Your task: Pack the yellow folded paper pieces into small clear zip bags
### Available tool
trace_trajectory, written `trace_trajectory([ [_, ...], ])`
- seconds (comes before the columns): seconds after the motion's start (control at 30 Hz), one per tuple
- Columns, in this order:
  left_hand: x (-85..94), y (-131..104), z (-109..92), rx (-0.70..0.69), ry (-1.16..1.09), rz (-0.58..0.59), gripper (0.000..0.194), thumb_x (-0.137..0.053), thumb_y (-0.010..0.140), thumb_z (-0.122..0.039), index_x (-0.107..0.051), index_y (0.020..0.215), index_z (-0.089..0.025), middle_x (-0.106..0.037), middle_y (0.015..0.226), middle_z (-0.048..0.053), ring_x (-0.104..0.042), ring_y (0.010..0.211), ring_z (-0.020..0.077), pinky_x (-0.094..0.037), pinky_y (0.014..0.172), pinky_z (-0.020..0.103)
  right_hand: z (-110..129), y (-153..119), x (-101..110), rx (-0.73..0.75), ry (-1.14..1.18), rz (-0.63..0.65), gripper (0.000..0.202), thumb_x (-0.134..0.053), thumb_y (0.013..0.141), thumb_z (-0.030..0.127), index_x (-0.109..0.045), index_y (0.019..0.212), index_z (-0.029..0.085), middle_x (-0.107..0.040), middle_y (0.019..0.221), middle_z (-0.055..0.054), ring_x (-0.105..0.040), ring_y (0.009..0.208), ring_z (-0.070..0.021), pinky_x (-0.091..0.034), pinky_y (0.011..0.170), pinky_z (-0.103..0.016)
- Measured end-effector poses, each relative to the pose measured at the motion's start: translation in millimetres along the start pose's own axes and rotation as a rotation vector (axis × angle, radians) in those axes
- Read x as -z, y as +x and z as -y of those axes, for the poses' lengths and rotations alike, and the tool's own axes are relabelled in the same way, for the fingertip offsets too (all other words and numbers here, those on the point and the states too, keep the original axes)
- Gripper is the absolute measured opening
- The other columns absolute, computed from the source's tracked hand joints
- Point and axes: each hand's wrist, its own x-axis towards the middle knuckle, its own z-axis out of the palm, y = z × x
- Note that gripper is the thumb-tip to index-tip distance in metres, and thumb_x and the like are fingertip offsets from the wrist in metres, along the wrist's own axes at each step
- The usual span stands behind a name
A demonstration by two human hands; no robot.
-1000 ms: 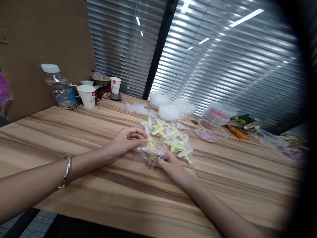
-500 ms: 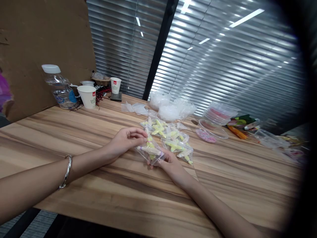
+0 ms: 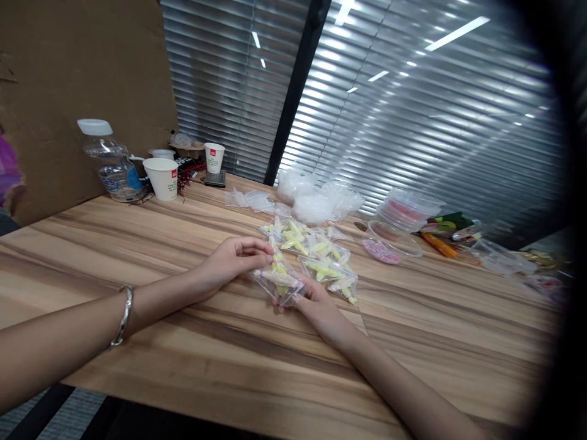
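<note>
Between my hands is a small clear plastic bag [image 3: 279, 278] with yellow and whitish pieces inside, marked with bits of purple. My left hand [image 3: 238, 260] pinches its upper left edge between thumb and fingers. From the lower right, my right hand [image 3: 312, 296] grips the bag, its fingers partly hidden underneath. Just beyond lie several similar filled bags [image 3: 321, 250] in a loose pile on the wooden table [image 3: 206, 360]. What exactly the yellow pieces are, I cannot make out.
Clear empty-looking plastic bags [image 3: 250, 200] and a heap of clear plastic [image 3: 314, 198] lie behind the pile. A round tub [image 3: 389, 244] holds pink bits at the right. Paper cups [image 3: 161, 180] and a water bottle [image 3: 114, 165] stand at the back left.
</note>
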Motion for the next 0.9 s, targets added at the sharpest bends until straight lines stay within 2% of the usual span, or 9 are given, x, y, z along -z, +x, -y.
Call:
trace_trajectory([
  [0.2, 0.1, 0.5, 1.7, -0.005, 0.006, -0.012, 0.023, -0.072, 0.069, -0.030, -0.068, 0.087, -0.017, -0.067, 0.083, 0.003, -0.057, 0.074, 0.0133, -0.041, 0.067, 0.023, -2.3, 0.0, 2.3, 0.023, -0.043, 0.007, 0.015, -0.057, 0.081, 0.030, -0.062, 0.084, 0.016, -0.064, 0.078, -0.002, -0.058, 0.067, -0.0123, -0.049, 0.068, -0.027],
  [0.5, 0.9, 1.8, 3.0, -0.006, 0.001, -0.015, 0.023, -0.072, 0.068, -0.030, -0.068, 0.087, -0.018, -0.067, 0.083, 0.003, -0.057, 0.075, 0.0128, -0.041, 0.068, 0.022, -3.8, -1.4, 3.5, 0.033, 0.028, 0.031, 0.029, -0.063, 0.078, 0.036, -0.058, 0.101, 0.019, -0.066, 0.082, -0.003, -0.059, 0.068, -0.0136, -0.049, 0.068, -0.028],
  [0.67, 0.0, 0.9, 2.3, 0.001, -0.015, -0.009, 0.025, -0.072, 0.068, -0.031, -0.068, 0.089, -0.017, -0.067, 0.083, 0.003, -0.057, 0.074, 0.0134, -0.041, 0.067, 0.023, -1.8, -1.6, 1.8, 0.022, -0.018, -0.005, 0.029, -0.063, 0.076, 0.040, -0.060, 0.094, 0.018, -0.066, 0.079, -0.003, -0.058, 0.064, -0.0134, -0.048, 0.065, -0.028],
  [0.9, 0.9, 1.8, 3.4, 0.002, -0.018, -0.006, 0.025, -0.072, 0.068, -0.031, -0.068, 0.089, -0.018, -0.067, 0.083, 0.002, -0.057, 0.073, 0.0129, -0.041, 0.067, 0.022, -5.4, -0.4, 2.6, 0.005, -0.031, -0.033, 0.027, -0.064, 0.076, 0.039, -0.059, 0.091, 0.016, -0.064, 0.073, -0.002, -0.056, 0.059, -0.0117, -0.047, 0.062, -0.026],
])
